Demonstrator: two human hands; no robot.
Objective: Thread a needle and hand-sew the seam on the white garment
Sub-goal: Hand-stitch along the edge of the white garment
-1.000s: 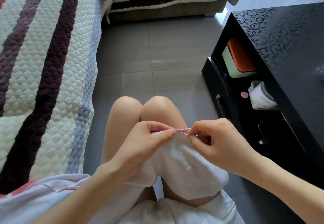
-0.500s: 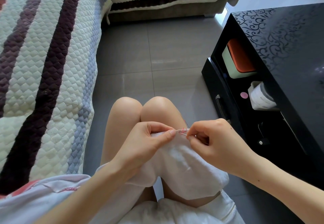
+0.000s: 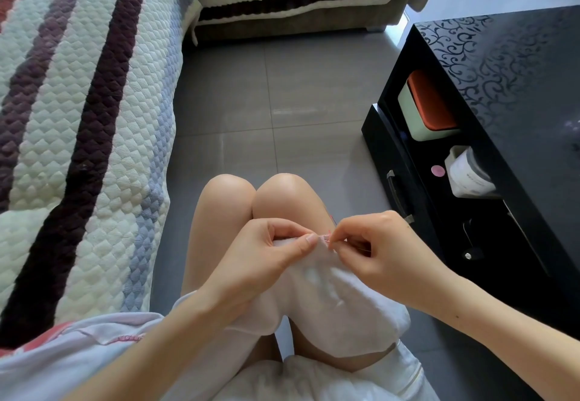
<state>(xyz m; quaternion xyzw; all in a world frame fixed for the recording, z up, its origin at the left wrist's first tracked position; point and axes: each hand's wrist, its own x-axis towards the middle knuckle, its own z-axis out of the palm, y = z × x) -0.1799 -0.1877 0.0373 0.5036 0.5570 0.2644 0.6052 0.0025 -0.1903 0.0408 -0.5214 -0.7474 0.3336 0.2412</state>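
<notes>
hands: left hand (image 3: 266, 256) was pinched on the white garment (image 3: 339, 303) at its seam (image 3: 322, 237), right hand (image 3: 383, 253) on the needle (image 3: 328, 238).
change: needle was pushed deeper than a second ago; a stitch was judged under way.
place: garment was held over the lap.

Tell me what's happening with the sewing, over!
Left hand pinches white garment at the seam edge. Right hand pinches needle against the seam, needle barely visible. Nothing blocking the work, over.

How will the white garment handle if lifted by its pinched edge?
Probably floppy: the thin white fabric garment sags in soft folds below the pinch. Likely light: a fingertip pinch by the left hand holds its edge up.
</notes>
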